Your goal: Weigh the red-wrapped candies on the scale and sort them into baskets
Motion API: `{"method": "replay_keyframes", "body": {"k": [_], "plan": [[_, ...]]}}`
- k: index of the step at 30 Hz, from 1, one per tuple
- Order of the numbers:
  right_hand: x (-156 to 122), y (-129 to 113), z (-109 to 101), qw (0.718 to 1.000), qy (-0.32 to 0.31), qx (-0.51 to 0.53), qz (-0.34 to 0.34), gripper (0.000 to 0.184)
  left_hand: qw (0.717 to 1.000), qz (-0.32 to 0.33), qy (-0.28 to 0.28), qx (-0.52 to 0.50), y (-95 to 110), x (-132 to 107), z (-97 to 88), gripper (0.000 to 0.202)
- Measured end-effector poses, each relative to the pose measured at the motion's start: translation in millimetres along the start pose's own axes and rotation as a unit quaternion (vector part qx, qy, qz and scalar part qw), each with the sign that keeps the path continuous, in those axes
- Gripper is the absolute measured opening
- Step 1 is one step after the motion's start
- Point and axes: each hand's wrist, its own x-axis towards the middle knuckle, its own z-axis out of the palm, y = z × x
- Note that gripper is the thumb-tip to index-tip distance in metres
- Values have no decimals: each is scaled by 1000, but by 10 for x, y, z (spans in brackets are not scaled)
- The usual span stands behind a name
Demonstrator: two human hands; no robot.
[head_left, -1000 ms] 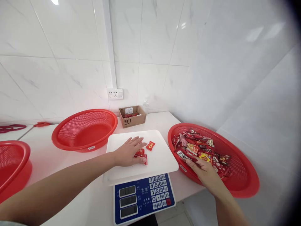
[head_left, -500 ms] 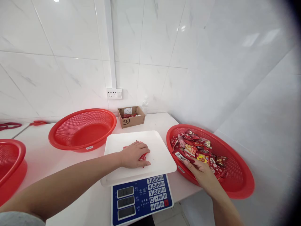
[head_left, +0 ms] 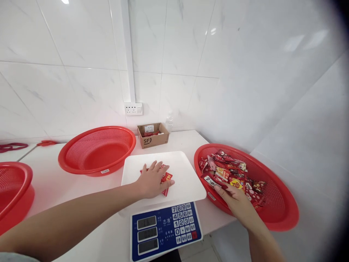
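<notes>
My left hand lies flat with fingers spread on the white tray of the scale, covering a few small red candy packets. My right hand rests inside the front rim of the red basket at the right, fingers curled among the many red wrapped sweets piled there; what the fingers hold is hidden.
The scale's blue keypad and displays face me at the counter's edge. An empty red basket stands at the left back, another red basket at far left. A small cardboard box sits by the tiled wall under a socket.
My left hand gathered the scattered packets together on the tray, closed over them, then spread flat again. My right hand stayed at the basket's front rim.
</notes>
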Motion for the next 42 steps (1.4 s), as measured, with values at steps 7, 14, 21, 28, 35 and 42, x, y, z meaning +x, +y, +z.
{"method": "replay_keyframes", "body": {"k": [7,14,21,28,35,42], "plan": [[-1,-3,5,1000,9,-6,8,39,985,127,-87,80,-40,-1,-47,67],[-8,-14,0,1000,10,-12,-4,39,981,142,-121,47,-215,-88,-413,89],[-5,-3,2,1000,15,-9,1,39,977,160,-134,53,-89,-163,-253,87],[-15,8,1,1000,2,-13,0,40,983,141,-109,50,-200,-144,-231,83],[-6,28,0,1000,13,-15,-3,38,983,145,-109,40,-310,-235,-254,68],[-8,-6,5,1000,6,-5,9,38,982,121,-141,44,-279,-335,-322,73]]}}
